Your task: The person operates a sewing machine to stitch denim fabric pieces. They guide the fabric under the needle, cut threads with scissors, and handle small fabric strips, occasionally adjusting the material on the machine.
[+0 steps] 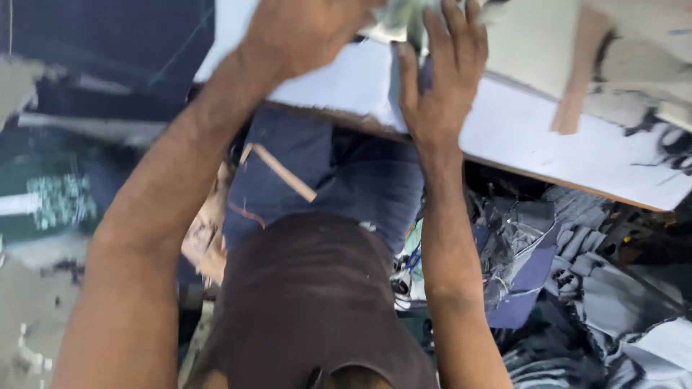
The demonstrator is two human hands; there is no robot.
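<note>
Both hands reach forward over a white flat tabletop point(519, 130). The right hand point(441, 79) lies open, fingers spread flat, fingertips touching a blurred pale green bundle point(404, 18) just ahead. The left hand point(303, 32) seems curled on it, fingers hidden.

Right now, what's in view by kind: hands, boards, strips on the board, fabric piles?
Hands: 2, the left hand and right hand, both on the board
White board: 1
Brown strip on the board: 1
Dark fabric pile, under the board: 1
Total: 5
</note>
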